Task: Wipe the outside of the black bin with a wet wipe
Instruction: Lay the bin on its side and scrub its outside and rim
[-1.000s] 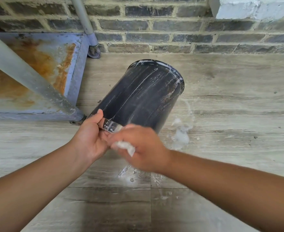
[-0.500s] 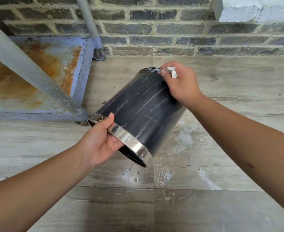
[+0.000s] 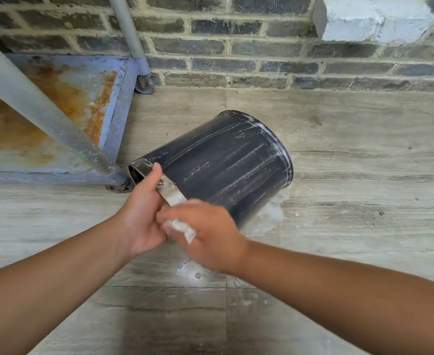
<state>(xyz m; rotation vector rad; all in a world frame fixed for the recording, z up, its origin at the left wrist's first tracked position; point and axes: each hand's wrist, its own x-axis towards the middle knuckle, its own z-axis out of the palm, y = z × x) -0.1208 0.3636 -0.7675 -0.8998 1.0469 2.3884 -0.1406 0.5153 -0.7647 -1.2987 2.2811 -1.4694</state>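
Single head-worn wide-angle view, looking forward and steeply down. Close over both forearms, the tiled floor (image 3: 338, 175) just below. Faces the brick wall (image 3: 236, 47) along the top edge. No second view to overlap.

One black bin (image 3: 226, 165), one wet wipe (image 3: 183, 228), two hands, left hand (image 3: 140, 221) and right hand (image 3: 210, 237), and two grey metal posts.

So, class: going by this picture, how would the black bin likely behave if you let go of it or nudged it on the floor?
The black bin is round-sided and tilted, so it would probably roll if released. The left hand alone grips its metal rim, suggesting it is fairly light. Wet streaks and the foam beneath hint it may be slippery.
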